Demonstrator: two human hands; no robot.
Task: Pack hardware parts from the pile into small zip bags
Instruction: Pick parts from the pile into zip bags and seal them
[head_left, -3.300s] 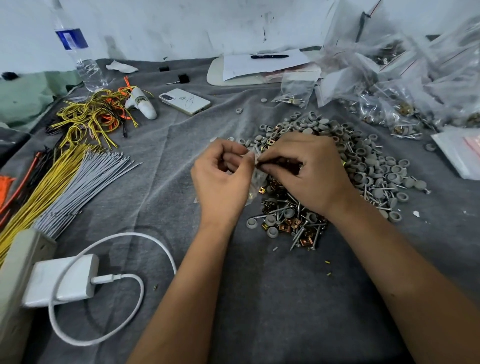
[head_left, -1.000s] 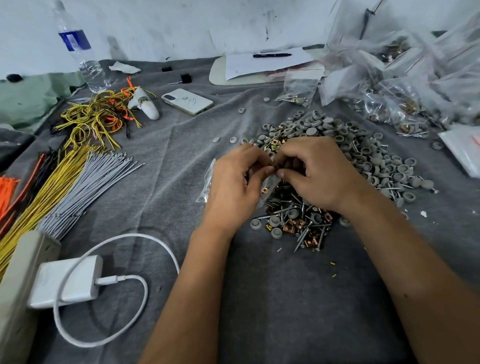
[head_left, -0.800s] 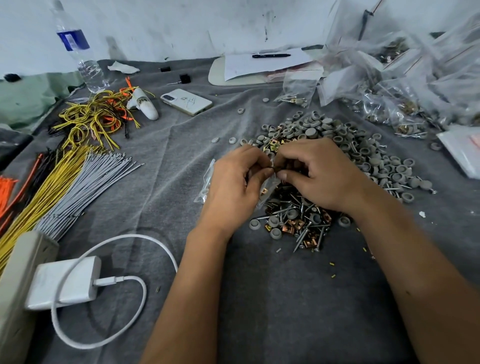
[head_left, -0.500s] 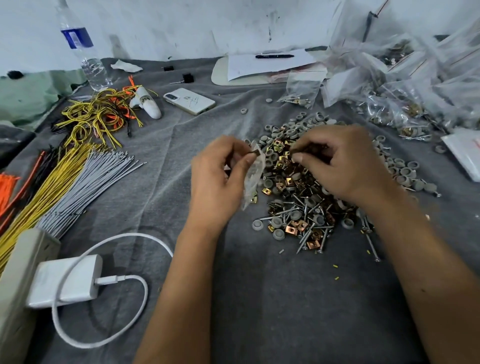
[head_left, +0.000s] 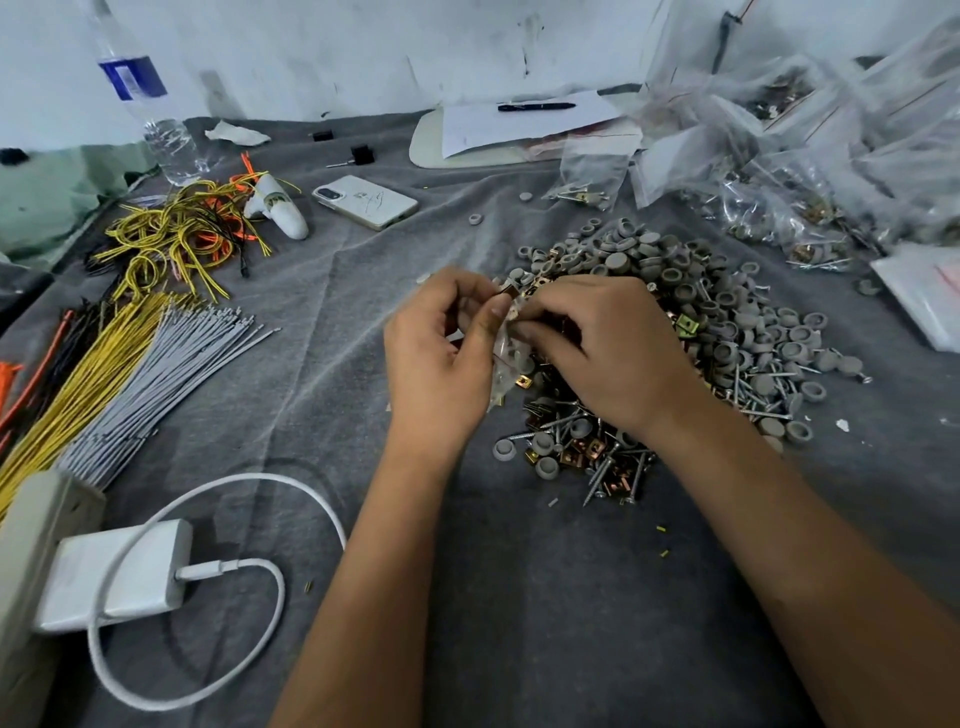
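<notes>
right hand (head_left: 608, 348) back at bag mouth, pinching brass clip (head_left: 514, 310) | left hand (head_left: 441, 353) grips small zip bag (head_left: 506, 358) | bag holds brass clips

Scuffed white wall (head_left: 363, 47), grey-clothed table (head_left: 545, 597)

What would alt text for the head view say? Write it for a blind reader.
Two bare hands meet over a grey cloth: the left hand pinches a small clear zip bag while the right hand brings brass-coloured parts to its mouth. The pile of screws, clips and grey caps lies just beyond.
</notes>
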